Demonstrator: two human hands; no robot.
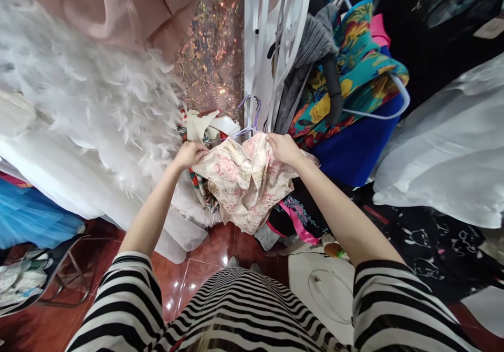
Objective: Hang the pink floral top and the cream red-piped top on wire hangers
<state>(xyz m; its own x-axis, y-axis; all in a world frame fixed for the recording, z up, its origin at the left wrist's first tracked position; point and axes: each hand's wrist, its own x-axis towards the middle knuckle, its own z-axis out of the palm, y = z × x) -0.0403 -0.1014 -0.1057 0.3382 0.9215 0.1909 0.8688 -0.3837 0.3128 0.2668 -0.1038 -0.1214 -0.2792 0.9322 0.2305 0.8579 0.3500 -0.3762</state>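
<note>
A cream blouse with a pink floral print [240, 184] hangs in front of me on a purple hanger [254, 121]. My left hand [191, 155] pinches the blouse at its left shoulder. At the collar's right side, my right hand [284, 148] is closed on the fabric. The hanger's hook rises above the neckline, while most of its frame is hidden inside the blouse. Behind the blouse, on the left, hangs a garment with red, green and white patterning [200, 186].
White feathered dresses [118, 110] and a sequin dress [216, 42] hang to the left. White hangers [289, 31] and a teal floral garment [354, 63] are at the right. Below are a white lid-like surface [323, 283], a chair [66, 268] and red floor tiles [200, 268].
</note>
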